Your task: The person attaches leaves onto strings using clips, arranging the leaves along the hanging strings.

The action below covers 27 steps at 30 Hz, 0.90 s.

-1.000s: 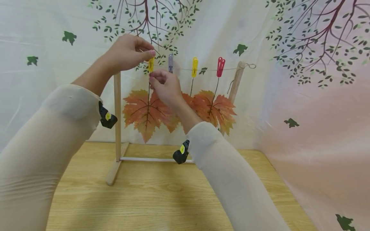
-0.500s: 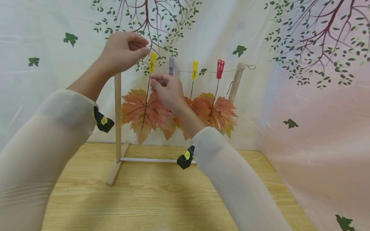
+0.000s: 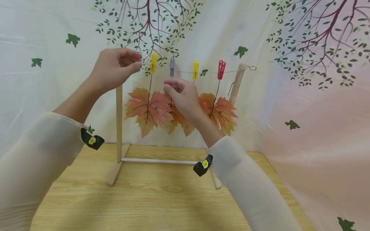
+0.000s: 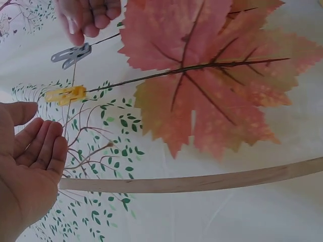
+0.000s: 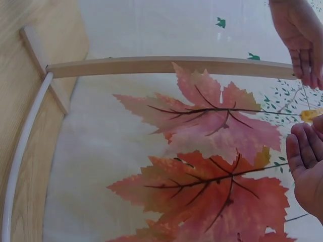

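Note:
A yellow clothespin on the string grips the stem of an orange maple leaf, which hangs at the left end. Just left of that clothespin is my left hand, holding nothing, its fingers loosely bent. My right hand is raised below the grey clothespin, also holding nothing, and covers part of the leaves behind it. Further right, a second yellow clothespin and a red clothespin sit on the string. Another maple leaf hangs from the red one.
The string runs between two wooden posts, the left post and the right post. A white rod joins their feet above the wooden tabletop. Behind stands a pale backdrop printed with branches and green leaves.
My left hand has let go of the left yellow clothespin and moved left and down. My right hand has drawn away from the leaf stem, to the right and slightly down.

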Each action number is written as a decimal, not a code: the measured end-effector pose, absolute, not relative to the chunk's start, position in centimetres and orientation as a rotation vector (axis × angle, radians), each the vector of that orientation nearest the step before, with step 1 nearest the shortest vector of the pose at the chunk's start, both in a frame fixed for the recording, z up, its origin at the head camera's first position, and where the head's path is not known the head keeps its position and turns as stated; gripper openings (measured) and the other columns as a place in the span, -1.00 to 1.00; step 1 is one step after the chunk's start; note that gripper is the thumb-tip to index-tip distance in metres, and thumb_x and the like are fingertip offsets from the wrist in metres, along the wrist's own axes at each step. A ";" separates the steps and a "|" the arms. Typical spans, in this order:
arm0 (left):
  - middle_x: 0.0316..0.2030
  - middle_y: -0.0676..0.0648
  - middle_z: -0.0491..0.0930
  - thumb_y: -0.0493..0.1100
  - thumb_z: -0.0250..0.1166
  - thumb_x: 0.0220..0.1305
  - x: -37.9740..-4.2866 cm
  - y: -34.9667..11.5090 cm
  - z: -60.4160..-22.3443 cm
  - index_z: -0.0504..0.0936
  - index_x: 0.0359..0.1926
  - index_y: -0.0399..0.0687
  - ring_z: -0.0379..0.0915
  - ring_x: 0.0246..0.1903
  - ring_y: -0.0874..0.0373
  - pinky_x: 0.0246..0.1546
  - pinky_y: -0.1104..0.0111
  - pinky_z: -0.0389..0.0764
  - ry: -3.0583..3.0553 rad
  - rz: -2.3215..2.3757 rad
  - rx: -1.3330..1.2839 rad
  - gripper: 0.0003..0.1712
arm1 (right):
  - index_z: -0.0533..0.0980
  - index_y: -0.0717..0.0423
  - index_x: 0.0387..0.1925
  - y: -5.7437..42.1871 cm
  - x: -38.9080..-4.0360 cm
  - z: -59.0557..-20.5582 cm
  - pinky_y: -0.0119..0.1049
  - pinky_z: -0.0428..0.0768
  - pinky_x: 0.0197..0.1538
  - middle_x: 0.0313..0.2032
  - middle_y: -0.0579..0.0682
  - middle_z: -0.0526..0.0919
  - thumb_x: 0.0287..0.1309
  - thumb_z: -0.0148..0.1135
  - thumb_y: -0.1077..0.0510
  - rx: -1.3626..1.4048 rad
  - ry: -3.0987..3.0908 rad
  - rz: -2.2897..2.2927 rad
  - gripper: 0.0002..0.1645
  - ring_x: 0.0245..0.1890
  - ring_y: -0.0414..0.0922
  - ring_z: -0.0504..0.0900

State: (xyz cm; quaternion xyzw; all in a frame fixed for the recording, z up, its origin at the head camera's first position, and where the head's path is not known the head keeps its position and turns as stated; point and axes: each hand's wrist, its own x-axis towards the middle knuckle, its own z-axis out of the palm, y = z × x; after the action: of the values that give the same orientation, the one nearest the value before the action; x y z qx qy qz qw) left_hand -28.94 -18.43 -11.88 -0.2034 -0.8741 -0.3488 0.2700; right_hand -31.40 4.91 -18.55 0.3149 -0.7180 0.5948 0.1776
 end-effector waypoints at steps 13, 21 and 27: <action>-0.05 -0.20 0.72 -0.10 0.31 0.46 -26.2 -20.0 -19.0 0.66 0.13 -0.21 0.67 -0.12 0.13 -0.18 0.62 0.56 -2.319 -1.068 -0.596 -0.65 | 0.64 0.36 0.01 10.5 -28.8 -21.6 -0.24 0.72 -0.18 -0.13 0.32 0.72 0.41 0.28 0.21 0.891 -2.064 1.583 -0.71 -0.13 0.22 0.70; -0.04 -0.20 0.73 -0.12 0.31 0.47 -25.5 -19.9 -24.3 0.67 0.12 -0.24 0.64 -0.18 0.33 -0.26 0.57 0.57 -2.317 -1.176 -0.648 -0.66 | 0.65 0.38 -0.06 14.6 -27.5 -25.3 -0.45 0.65 -0.21 -0.23 0.29 0.74 0.37 0.31 0.26 0.859 -2.056 1.424 -0.77 -0.26 -0.03 0.73; -0.12 -0.12 0.75 -0.11 0.31 0.47 -24.7 -19.1 -28.3 0.68 0.07 -0.25 0.70 -0.12 0.03 -0.17 0.48 0.59 -2.380 -1.173 -0.637 -0.67 | 0.67 0.35 -0.09 17.0 -26.1 -28.3 -0.47 0.64 -0.23 -0.26 0.29 0.74 0.37 0.31 0.27 0.829 -2.063 1.392 -0.80 -0.27 -0.01 0.73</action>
State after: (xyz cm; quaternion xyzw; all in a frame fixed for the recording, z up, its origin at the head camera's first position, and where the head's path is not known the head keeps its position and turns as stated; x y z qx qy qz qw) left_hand -24.74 -19.06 -28.26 -0.2285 -0.8538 -0.4207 0.2048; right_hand -26.11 16.96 -28.34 0.3053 -0.7602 0.5130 0.2561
